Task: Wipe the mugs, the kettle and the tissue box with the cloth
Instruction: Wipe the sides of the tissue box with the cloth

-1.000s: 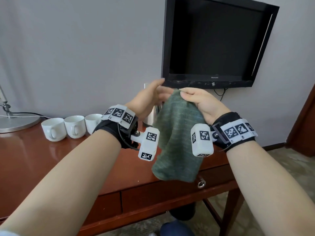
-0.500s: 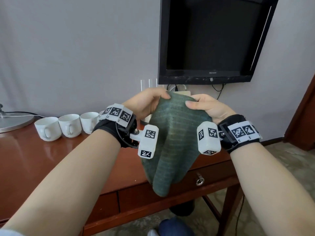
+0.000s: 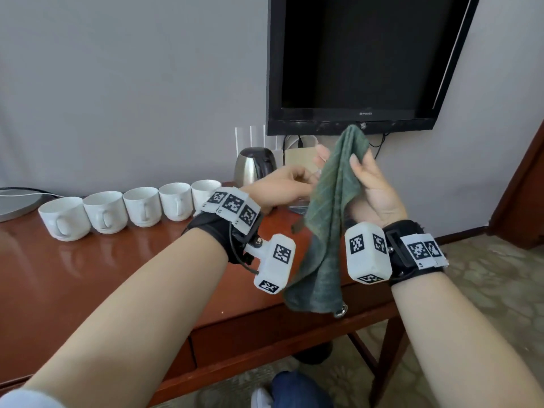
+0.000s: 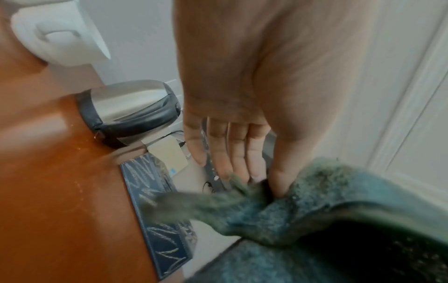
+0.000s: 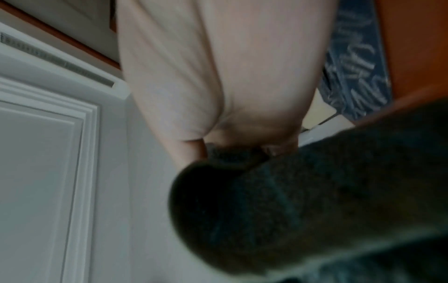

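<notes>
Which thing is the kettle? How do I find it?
Find the black television on the wall, then look below its left corner to the reddish wooden desk. The rounded silver metal kettle with a black lid stands past the row of white ceramic mugs, the only shiny metal thing.

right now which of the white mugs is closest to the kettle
The rightmost mug in the row of five, partly hidden behind the left hand's wristband. It stands just in front of the kettle; the other four line up further left.

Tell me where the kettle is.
In the head view the kettle stands at the desk's back edge against the wall, right of the mug row, below the TV's left corner.
</notes>
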`<state>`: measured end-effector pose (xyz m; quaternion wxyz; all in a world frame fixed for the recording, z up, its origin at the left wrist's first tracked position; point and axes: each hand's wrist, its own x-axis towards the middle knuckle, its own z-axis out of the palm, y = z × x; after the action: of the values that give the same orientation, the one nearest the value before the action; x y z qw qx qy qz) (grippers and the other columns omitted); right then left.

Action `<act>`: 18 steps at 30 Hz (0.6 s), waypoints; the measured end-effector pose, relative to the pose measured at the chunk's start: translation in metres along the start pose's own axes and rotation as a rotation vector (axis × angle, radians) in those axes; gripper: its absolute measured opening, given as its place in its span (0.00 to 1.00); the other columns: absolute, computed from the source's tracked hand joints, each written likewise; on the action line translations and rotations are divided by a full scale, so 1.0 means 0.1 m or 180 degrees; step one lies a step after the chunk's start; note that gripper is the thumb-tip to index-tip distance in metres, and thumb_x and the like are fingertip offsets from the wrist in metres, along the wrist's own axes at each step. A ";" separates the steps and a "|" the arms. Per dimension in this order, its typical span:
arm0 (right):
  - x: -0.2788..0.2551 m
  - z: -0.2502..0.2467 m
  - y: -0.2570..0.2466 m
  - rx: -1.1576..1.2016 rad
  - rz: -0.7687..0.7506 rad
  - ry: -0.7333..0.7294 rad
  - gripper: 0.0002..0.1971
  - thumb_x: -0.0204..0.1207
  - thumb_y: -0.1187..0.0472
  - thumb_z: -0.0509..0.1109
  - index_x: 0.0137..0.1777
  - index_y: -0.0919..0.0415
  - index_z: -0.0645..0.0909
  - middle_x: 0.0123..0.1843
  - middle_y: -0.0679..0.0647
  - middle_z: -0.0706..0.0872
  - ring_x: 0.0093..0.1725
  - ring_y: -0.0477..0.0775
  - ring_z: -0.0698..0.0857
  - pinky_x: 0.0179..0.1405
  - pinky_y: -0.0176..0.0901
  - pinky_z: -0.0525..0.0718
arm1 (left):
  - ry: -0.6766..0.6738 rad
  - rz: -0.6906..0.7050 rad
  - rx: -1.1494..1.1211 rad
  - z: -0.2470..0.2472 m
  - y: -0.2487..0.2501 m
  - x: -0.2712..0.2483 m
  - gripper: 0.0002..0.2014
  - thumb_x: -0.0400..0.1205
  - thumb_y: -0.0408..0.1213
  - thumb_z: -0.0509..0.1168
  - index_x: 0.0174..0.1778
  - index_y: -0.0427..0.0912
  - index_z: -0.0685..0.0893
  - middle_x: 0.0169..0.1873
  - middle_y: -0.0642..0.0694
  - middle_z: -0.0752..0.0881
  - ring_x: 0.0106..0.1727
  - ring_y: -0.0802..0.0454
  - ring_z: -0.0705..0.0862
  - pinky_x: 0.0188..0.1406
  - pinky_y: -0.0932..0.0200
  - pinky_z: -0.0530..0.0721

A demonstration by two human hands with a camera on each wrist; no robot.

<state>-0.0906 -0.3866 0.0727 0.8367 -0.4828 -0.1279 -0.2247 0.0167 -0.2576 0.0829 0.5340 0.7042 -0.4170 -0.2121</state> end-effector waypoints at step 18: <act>0.00 -1.98 0.20 -0.1900 0.0673 0.2816 0.24 0.89 0.60 0.53 0.83 0.46 0.57 0.41 0.54 0.76 0.29 0.46 0.71 0.19 0.33 0.72 | 0.0321 -0.0346 0.0741 0.90 -0.66 1.11 0.06 0.82 0.37 0.70 0.51 0.40 0.82 0.52 0.43 0.85 0.48 0.52 0.82 0.47 0.61 0.80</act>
<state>-0.0815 -0.5497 -0.0415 0.6553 -0.5690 0.3550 -0.3477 0.0361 -0.3944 0.0079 0.4567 0.7927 -0.3727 -0.1553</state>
